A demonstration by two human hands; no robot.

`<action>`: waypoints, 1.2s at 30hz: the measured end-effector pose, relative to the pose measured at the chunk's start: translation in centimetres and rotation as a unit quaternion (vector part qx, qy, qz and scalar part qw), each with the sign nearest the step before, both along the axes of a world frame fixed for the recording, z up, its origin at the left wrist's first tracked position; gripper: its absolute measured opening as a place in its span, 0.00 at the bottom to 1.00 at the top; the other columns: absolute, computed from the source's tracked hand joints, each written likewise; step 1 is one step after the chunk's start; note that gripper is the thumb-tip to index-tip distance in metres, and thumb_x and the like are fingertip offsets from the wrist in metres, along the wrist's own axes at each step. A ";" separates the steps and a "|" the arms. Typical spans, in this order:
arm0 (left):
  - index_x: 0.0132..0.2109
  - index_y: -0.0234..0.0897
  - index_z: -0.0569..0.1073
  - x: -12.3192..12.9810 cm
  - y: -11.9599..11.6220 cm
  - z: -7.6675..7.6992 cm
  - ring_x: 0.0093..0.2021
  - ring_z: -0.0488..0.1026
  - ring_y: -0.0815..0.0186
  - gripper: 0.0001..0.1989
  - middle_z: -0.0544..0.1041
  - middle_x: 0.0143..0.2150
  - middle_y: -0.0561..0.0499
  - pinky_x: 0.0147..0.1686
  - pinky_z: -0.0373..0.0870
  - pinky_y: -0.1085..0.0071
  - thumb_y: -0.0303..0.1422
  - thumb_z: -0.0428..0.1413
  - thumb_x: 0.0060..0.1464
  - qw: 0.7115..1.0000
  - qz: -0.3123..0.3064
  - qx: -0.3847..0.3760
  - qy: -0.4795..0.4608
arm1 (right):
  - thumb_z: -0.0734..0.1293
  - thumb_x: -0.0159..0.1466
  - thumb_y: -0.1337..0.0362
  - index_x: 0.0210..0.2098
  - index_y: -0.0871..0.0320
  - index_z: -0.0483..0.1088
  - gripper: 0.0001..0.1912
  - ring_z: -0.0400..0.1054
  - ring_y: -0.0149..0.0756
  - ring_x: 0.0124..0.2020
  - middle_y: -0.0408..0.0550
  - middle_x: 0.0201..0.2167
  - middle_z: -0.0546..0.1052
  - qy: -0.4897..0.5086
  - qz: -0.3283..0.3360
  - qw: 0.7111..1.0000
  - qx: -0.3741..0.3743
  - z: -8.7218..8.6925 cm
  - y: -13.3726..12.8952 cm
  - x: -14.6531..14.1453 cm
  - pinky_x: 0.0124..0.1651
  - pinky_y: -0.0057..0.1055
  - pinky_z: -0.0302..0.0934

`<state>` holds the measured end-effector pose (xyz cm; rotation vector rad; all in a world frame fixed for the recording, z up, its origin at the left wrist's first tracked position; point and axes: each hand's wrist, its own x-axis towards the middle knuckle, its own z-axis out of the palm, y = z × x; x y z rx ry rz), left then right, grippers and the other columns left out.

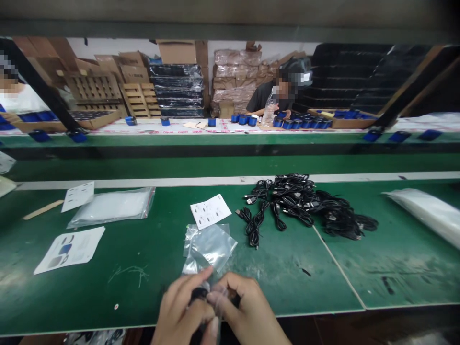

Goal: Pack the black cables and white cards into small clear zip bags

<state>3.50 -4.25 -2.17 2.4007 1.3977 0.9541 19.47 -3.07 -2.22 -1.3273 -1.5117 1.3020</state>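
At the front edge of the green table, my left hand (183,309) and my right hand (249,306) are close together, fingers closed on a clear plastic bag (218,299). Something black, perhaps a coiled cable, shows between the fingers; most of it is hidden. Just beyond my fingertips lie several flat clear zip bags (212,247). A stack of white printed leaflets (210,211) rests against their far side. To the right of these is a heap of bundled black USB cables (298,201).
On the left lie another leaflet stack (70,249), a pack of clear bags (115,206), a single leaflet (78,195) and a wooden stick (43,210). A plastic-wrapped bundle (427,211) is at the right. Across the bench, a person (266,98) works beside several blue round devices (302,123).
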 end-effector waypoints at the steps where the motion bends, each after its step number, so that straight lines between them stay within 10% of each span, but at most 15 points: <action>1: 0.30 0.42 0.70 -0.5 0.4 0.6 0.53 0.66 0.52 0.03 0.71 0.55 0.46 0.48 0.62 0.55 0.34 0.56 0.50 0.999 0.002 -0.025 0.022 | 0.64 0.59 0.68 0.25 0.60 0.71 0.08 0.63 0.28 0.21 0.40 0.18 0.71 -0.014 0.006 1.000 0.002 0.2 0.0 0.2 0.25 0.22 0.56; 5: 0.49 0.43 0.71 -1.4 1.9 3.2 0.50 0.70 0.48 0.32 0.76 0.49 0.45 0.46 0.66 0.56 0.42 0.68 0.33 0.962 0.003 -0.263 0.075 | 0.63 0.55 0.76 0.29 0.58 0.75 0.11 0.67 0.29 0.27 0.41 0.25 0.75 -0.040 0.083 0.995 0.044 1.4 0.1 1.0 0.32 0.23 0.58; 9: 0.48 0.44 0.73 -0.8 2.5 3.9 0.35 0.76 0.59 0.22 0.80 0.35 0.55 0.34 0.70 0.71 0.33 0.62 0.42 0.904 -0.027 -0.426 0.029 | 0.61 0.58 0.75 0.38 0.54 0.75 0.16 0.70 0.32 0.32 0.42 0.31 0.78 -0.015 0.099 0.994 0.031 2.2 0.4 1.5 0.38 0.27 0.61; 12: 0.37 0.41 0.76 -0.4 2.4 3.1 0.32 0.75 0.62 0.08 0.78 0.31 0.54 0.31 0.69 0.74 0.35 0.57 0.48 0.912 -0.025 -0.409 -0.031 | 0.62 0.61 0.69 0.44 0.57 0.70 0.12 0.70 0.33 0.33 0.45 0.32 0.76 0.052 0.033 0.998 -0.020 2.2 0.5 2.1 0.38 0.29 0.63; 18: 0.30 0.39 0.74 -0.7 2.0 1.7 0.28 0.70 0.67 0.12 0.72 0.26 0.54 0.30 0.65 0.76 0.41 0.53 0.54 0.911 0.001 -0.384 -0.150 | 0.70 0.55 0.68 0.31 0.57 0.73 0.04 0.65 0.32 0.29 0.41 0.26 0.72 0.053 0.008 0.996 -0.072 1.6 0.1 2.2 0.33 0.27 0.60; 28: 0.29 0.39 0.74 -0.7 1.7 2.2 0.26 0.67 0.70 0.13 0.71 0.25 0.57 0.25 0.63 0.80 0.44 0.56 0.52 0.857 0.099 -0.391 -0.320 | 0.61 0.64 0.68 0.27 0.56 0.67 0.09 0.64 0.30 0.28 0.40 0.25 0.68 -0.061 -0.017 0.996 0.056 1.6 0.2 1.5 0.33 0.26 0.56; 36: 0.26 0.38 0.71 -1.8 1.9 2.2 0.25 0.65 0.72 0.14 0.68 0.25 0.57 0.25 0.63 0.82 0.41 0.55 0.54 0.890 0.068 -0.361 -0.271 | 0.61 0.63 0.69 0.27 0.57 0.66 0.08 0.64 0.30 0.28 0.41 0.25 0.68 -0.075 -0.005 0.995 0.071 1.9 0.1 1.6 0.32 0.26 0.57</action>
